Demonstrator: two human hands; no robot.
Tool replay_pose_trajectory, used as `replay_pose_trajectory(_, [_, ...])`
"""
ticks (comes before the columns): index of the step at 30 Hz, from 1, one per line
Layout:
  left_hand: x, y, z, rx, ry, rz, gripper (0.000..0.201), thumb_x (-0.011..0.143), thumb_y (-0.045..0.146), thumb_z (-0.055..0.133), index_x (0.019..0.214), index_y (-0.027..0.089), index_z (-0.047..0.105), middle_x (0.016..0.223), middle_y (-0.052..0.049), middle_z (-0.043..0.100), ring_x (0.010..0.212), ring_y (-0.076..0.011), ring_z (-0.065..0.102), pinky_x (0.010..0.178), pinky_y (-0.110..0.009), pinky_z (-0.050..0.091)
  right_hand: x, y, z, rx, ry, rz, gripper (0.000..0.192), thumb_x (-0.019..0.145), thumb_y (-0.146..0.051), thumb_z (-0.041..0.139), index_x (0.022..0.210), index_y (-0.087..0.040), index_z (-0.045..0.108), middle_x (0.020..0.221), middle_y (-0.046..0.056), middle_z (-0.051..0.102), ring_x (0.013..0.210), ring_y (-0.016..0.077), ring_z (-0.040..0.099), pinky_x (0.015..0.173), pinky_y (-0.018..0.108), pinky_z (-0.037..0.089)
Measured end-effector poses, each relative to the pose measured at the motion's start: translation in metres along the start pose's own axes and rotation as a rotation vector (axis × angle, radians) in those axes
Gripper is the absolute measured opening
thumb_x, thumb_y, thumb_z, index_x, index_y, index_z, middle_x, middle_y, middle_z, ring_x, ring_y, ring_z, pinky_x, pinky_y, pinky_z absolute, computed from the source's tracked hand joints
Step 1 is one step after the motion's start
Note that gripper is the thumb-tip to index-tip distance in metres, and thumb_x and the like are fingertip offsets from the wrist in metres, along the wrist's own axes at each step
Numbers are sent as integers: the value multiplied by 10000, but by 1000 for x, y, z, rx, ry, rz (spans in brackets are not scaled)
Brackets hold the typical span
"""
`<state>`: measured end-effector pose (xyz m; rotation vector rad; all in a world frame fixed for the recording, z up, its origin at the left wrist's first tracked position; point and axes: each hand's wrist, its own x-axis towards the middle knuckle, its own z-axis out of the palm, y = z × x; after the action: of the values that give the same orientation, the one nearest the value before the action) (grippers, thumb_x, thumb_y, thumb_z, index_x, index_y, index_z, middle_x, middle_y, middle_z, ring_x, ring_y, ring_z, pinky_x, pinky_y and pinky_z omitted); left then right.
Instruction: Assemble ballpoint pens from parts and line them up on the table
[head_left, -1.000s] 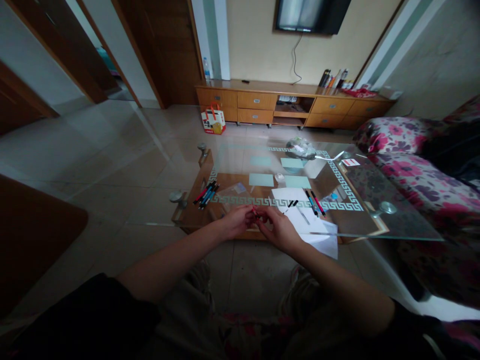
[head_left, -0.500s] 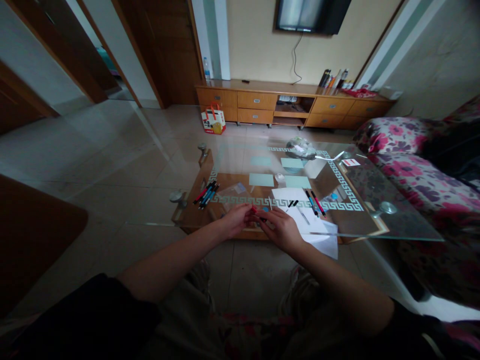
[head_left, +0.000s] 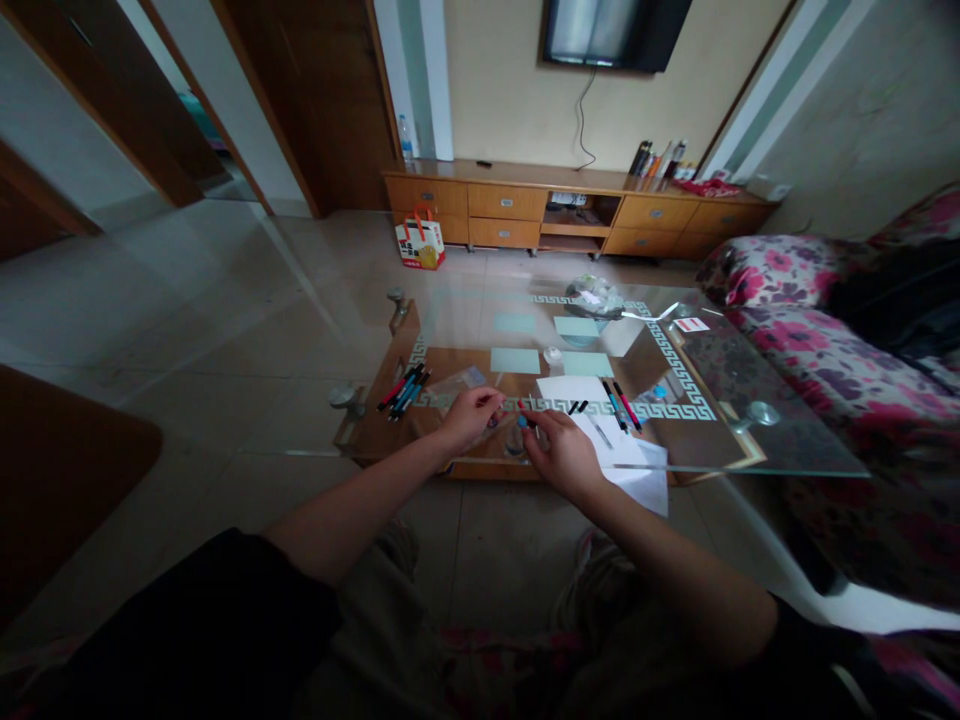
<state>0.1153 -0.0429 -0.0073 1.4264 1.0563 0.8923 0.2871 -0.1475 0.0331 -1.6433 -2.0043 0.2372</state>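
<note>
Over the near edge of the glass coffee table (head_left: 750, 440), the left hand (head_left: 469, 417) and right hand (head_left: 559, 452) are held just apart. The right hand's fingertips pinch a small red-and-blue pen part (head_left: 523, 414); what the curled left hand grips cannot be made out. A bundle of pens (head_left: 403, 388) lies toward the table's left edge, a white paper sheet (head_left: 592, 400) just right of the hands.

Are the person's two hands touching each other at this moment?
Apart. The head view shows a strip of glass table between the left hand and the right hand, which holds a small red-tipped pen.

Black short sleeves on both arms, forearms bare; left hand (head_left: 469, 418), right hand (head_left: 561, 455) ungloved.
</note>
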Motion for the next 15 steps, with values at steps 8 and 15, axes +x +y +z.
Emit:
replay_pose_trajectory(8, [8, -9, 12, 315, -50, 154, 104, 832, 243, 626, 816, 172, 700, 787, -45, 699, 720, -165, 615, 706, -266, 461, 2, 7, 3, -191, -252, 36, 414, 1012, -266, 389, 1396, -268, 545, 1146, 90, 662, 1054, 219, 611, 876, 283, 462])
replay_pose_trajectory(15, [14, -15, 25, 438, -84, 166, 139, 839, 267, 621, 803, 183, 726, 750, -38, 681, 702, -170, 563, 717, -266, 434, 4, 14, 5, -223, -295, 42, 414, 1002, -242, 415, 1383, -288, 570, 1169, 96, 626, 1046, 210, 600, 874, 276, 468])
